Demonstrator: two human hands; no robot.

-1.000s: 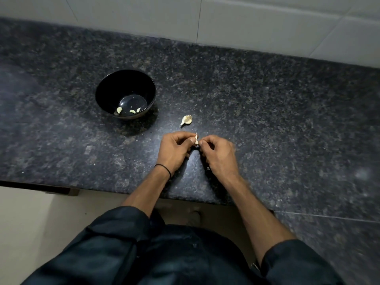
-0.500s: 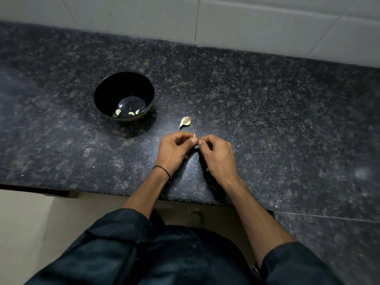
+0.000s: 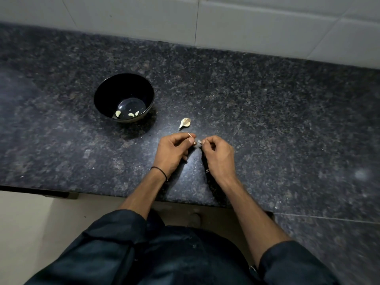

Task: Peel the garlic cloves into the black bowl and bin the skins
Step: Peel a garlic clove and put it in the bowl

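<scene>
Item 1. Clove in hand (image 3: pixel 198 141): small, pale, held just above the worktop (image 3: pixel 267 120) at near centre, between the two hands. Left hand (image 3: pixel 174 149) and right hand (image 3: pixel 218 156) both have curled fingers (image 3: pixel 207 140) pinching it at the tips, one hand on each end. A thin skin wisp (image 3: pixel 189 134) stands up from the left fingertips.

Handling, judged: very light; firm flesh under dry, papery, brittle skin. Likely slick once bare, so grip the body with thumb and forefinger and lift the skin from the pointed or root end with a nail. Loose skin will drift, so keep it pinched for the bin. No bin is in view.

Item 2. Spare clove (image 3: pixel 185 122): unpeeled, lying on the worktop just beyond the hands and apart from them.

Item 3. Black bowl (image 3: pixel 102 103): upright, far left of the hands, well apart from them. About three peeled cloves (image 3: pixel 117 113) lie at its bottom, with room left.

Item 4. Wristband (image 3: pixel 159 171): dark, on the left wrist.
</scene>
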